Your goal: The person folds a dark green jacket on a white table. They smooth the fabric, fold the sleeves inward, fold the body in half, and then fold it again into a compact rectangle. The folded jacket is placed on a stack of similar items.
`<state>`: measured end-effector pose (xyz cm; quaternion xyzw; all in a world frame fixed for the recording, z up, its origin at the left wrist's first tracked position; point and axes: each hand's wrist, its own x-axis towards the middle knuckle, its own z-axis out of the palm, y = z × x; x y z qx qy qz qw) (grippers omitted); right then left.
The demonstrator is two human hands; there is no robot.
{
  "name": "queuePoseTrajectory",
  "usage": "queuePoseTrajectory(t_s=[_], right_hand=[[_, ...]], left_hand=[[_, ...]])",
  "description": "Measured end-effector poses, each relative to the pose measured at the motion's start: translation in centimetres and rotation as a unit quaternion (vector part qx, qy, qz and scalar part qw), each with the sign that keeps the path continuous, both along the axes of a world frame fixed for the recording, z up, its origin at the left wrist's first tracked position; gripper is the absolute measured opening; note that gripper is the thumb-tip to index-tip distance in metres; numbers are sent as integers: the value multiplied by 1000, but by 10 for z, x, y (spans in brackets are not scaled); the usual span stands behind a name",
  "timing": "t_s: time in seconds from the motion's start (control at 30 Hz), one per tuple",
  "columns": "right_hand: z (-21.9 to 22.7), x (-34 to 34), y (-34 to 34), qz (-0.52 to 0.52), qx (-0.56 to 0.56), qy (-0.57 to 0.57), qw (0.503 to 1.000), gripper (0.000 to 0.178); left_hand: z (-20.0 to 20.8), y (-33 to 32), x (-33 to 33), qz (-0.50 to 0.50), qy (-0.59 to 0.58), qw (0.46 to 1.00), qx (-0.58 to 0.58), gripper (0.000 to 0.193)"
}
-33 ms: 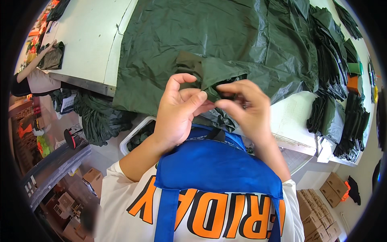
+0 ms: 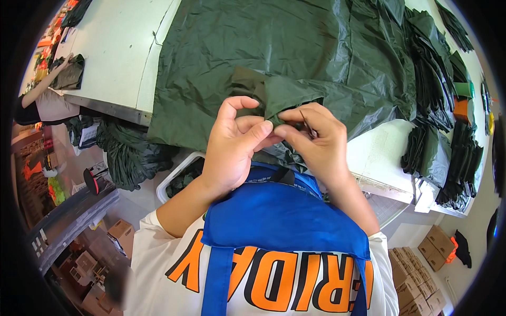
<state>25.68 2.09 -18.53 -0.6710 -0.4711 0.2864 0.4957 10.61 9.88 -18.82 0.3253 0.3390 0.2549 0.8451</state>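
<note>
A large sheet of dark green, slightly shiny fabric (image 2: pixel 253 47) lies spread over the table, with its near edge gathered up between my hands. My left hand (image 2: pixel 232 145) pinches a fold of that edge between thumb and fingers. Close beside it, fingertips almost touching, my right hand (image 2: pixel 321 142) has thumb and forefinger closed at the same fold. A small dark, thin pointed tool (image 2: pixel 308 124), perhaps thread snips, sticks out from the right hand's curled fingers; most of it is hidden.
Stacks of folded dark green fabric (image 2: pixel 429 68) line the table's right side. A white bin (image 2: pixel 164 187) stands below the near edge, with a green fabric heap (image 2: pixel 132 155) to its left. Another person's arm (image 2: pixel 45 84) reaches in at far left. Cardboard boxes (image 2: pixel 414 282) are stacked lower right.
My right hand has shifted slightly left, and its thumb and forefinger have closed at the fold. The thin dark tool now shows in its fingers. The left hand has barely moved.
</note>
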Motion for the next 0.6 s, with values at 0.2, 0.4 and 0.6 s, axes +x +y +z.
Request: queuePoseTrajectory(t_s=[0.2,0.4,0.6], right_hand=[[-10,-17,1,-62,-26,313,947,7],[-12,-17,-6,-74,-5,348,935,12],[6,-10,-29,-14,-152,152,976,18]], left_hand=[[-6,0,-10,27,-35,999,30,31],[-13,-1,-20,29,-33,998,44,9],[-9,0,-24,13,-46,998,52,7]])
